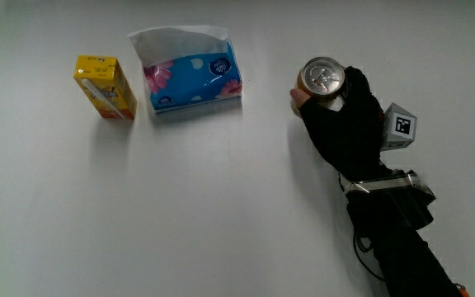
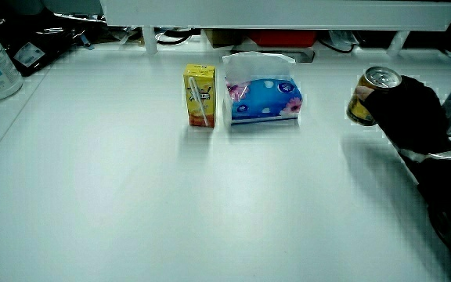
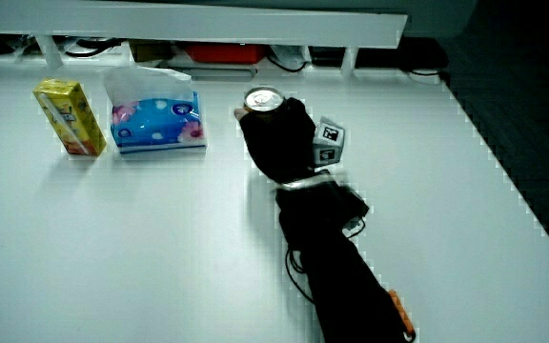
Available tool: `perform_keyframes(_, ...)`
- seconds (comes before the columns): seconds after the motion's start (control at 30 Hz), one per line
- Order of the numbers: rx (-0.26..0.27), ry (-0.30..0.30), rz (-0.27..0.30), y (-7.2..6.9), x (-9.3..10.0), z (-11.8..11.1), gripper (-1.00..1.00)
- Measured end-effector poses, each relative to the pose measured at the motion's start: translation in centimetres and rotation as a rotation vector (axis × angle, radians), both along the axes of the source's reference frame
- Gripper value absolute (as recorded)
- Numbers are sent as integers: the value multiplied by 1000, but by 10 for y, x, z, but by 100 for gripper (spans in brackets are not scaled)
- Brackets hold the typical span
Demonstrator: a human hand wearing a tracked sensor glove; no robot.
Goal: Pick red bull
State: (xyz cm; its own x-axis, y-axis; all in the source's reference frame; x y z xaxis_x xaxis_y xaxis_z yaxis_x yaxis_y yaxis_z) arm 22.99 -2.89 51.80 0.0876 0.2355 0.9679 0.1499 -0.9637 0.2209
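The hand (image 1: 345, 115) is wrapped around the upright Red Bull can (image 1: 322, 79), which stands on the tabletop (image 1: 221, 206) beside the tissue box (image 1: 190, 78), its long axis vertical, so lifting looks straightforward.

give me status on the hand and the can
Hand shut on can. Can upright on table. Tissue box and juice carton apart, nothing blocking.

The can (image 1: 323, 78) has a shiny metal top, the glove on the hand (image 1: 346, 120) is matt black cloth, the tissue pack (image 1: 191, 78) is glossy plastic with white paper, and the worktop (image 1: 221, 206) is smooth.
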Motion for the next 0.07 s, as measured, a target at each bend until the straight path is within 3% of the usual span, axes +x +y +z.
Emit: perform_keyframes(0.07, 33, -40, -52, -4, -13, -8, 100)
